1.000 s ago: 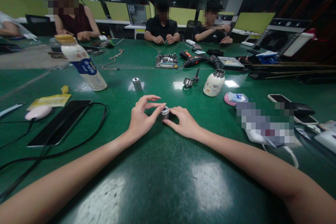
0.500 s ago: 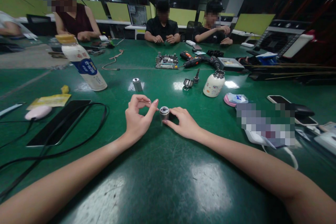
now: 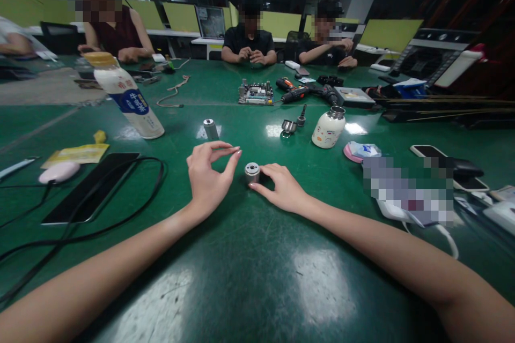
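Note:
A short silver metal cylinder point(image 3: 252, 174) stands upright on the green table point(image 3: 257, 257), with a dark centre and small holes in its top face. My right hand point(image 3: 281, 187) grips its right side between thumb and fingers. To the left of the cylinder and apart from it, my left hand point(image 3: 211, 177) is raised with thumb and index fingertips brought together in a pinch. Whatever lies between those tips, if anything, is too small to make out. Behind my left hand stands a grey cylinder like a small motor point(image 3: 210, 129).
Beyond my hands are a steel cup point(image 3: 288, 127), a cream bottle point(image 3: 329, 127), a circuit board point(image 3: 256, 94) and a power drill point(image 3: 293, 94). On the left are a milk bottle point(image 3: 131, 99), a tablet point(image 3: 94, 187) and black cables. Several people sit across the table.
My left hand has drawn back leftward from the cylinder's top, its fingertips closing in a pinch. The dark knob visible on top earlier no longer stands out. My right hand keeps its hold.

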Tool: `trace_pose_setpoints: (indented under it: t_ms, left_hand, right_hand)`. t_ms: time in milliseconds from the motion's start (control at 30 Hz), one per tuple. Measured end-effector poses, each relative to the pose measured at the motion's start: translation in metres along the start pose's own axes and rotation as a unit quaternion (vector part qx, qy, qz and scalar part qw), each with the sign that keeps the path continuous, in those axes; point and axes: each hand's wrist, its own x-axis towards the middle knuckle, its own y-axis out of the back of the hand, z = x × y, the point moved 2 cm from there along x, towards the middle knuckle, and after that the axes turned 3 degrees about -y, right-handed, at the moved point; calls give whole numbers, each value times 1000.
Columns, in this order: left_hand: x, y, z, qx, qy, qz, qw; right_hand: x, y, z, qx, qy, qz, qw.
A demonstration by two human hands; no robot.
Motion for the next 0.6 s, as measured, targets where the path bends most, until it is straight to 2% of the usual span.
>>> trace_pose_setpoints:
  t_ms: [33,167,233,300,467,600]
  left_hand:
    - [1,-1,-6,21,8,-18,1000]
    - [3,-12,-30,53,46,-157,985]
    - [3,-14,-36,51,59,-182,980]
    - [4,-13,-34,28,57,-162,985]
    - [2,-4,-8,-70,-24,-34,997]
    - [-5,-5,7,-98,-75,-72,990]
  right_hand:
    - [0,0,0,-2,0,0,1000]
    - [0,0,0,-5,-1,-4,1000]
    - [0,0,-1,-5,-1,-3,1000]
    - [0,1,-1,-6,-2,-3,1000]
    - [0,0,-1,-6,-5,-4,1000]
    - [0,0,-1,-3,0,-3,1000]
